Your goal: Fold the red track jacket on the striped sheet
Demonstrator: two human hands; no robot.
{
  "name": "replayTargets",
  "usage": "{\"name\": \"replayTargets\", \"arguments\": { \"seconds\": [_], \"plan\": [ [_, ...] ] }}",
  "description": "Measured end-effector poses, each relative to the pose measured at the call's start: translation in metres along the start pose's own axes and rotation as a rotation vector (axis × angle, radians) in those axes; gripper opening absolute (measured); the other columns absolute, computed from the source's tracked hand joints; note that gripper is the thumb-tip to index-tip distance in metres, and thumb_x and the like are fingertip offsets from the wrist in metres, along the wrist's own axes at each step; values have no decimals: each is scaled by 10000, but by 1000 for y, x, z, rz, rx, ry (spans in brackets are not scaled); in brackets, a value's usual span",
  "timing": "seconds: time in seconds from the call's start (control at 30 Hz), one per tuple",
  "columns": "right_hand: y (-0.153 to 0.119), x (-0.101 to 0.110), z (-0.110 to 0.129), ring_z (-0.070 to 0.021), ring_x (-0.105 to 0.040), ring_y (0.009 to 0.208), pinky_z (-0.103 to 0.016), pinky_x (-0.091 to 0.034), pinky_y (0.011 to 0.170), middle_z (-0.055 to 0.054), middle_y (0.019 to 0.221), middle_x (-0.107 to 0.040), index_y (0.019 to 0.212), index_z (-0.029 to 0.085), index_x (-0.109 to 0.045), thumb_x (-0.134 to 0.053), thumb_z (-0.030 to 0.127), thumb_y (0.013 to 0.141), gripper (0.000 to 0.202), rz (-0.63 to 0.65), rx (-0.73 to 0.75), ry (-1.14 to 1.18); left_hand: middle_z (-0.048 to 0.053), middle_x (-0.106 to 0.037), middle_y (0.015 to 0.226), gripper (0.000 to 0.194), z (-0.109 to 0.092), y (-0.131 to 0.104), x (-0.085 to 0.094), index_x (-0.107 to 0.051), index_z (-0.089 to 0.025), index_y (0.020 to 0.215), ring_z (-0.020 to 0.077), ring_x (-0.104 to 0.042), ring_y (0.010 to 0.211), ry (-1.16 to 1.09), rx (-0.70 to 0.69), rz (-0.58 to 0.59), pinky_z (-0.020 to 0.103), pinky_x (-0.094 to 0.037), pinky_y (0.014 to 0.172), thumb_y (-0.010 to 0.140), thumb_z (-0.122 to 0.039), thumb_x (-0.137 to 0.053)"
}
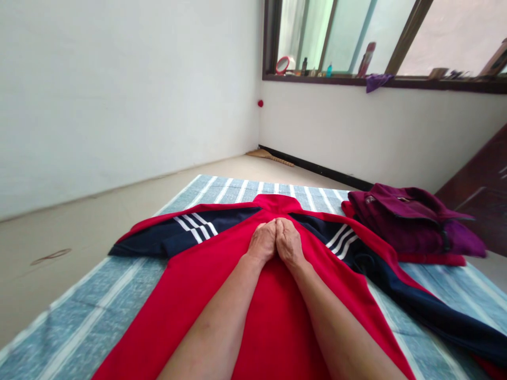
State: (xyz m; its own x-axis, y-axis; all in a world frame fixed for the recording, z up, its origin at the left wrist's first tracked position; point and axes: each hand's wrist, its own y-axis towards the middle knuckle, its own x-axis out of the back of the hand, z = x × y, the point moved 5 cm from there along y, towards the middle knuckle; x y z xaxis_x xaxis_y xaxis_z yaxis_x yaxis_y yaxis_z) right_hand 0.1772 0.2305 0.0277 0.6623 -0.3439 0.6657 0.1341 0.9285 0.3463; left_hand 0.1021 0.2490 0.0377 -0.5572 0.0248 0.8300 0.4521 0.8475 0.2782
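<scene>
red jacket [190,295] spread out; my left hand [263,243] and right hand [289,244] meet below its collar [277,202]. fingers curled; whether pinching, i cannot tell. shifting needs grip.

likely home room: toiletries [366,60] on window ledge [336,79], broom [269,155] by wall, striped cloth [91,311] spread out.

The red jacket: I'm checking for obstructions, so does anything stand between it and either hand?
Nothing visible does: the left hand and right hand are both on the red jacket, just below its collar. The purple clothing lies off to the right.
</scene>
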Motion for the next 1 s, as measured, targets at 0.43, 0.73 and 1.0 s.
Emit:
{"name": "replayTargets", "arguments": {
  "seconds": [0.43,0.73,1.0],
  "plan": [
    [2,-10,-11,-187,-554,1007,-298,-409,856,-77,1098,-612,1070,189,-573,-219,273,961,380,-18,-43,10,10,-716,806,175,17,3,-7,-680,-177,820,174,-637,748,-307,-3,-49,240,-479,683,792,-216,-512],
    [-2,-11,1,-215,-529,1049,-343,-357,936,-97,1166,-582,1137,180,-571,-341,178,900,331,78,7,-69,35,-713,838,260,51,12,-8,-653,-166,855,172,-662,814,-481,107,-262,297,-512,791,699,-63,-472],
    [-6,-16,8,-258,-443,1178,-385,-307,982,-145,1317,-468,1283,163,-467,-329,263,930,392,189,24,-318,76,-685,907,148,52,6,1,-600,-163,870,201,-656,862,-461,226,-380,356,-507,837,753,-139,-513]
  ]
}}
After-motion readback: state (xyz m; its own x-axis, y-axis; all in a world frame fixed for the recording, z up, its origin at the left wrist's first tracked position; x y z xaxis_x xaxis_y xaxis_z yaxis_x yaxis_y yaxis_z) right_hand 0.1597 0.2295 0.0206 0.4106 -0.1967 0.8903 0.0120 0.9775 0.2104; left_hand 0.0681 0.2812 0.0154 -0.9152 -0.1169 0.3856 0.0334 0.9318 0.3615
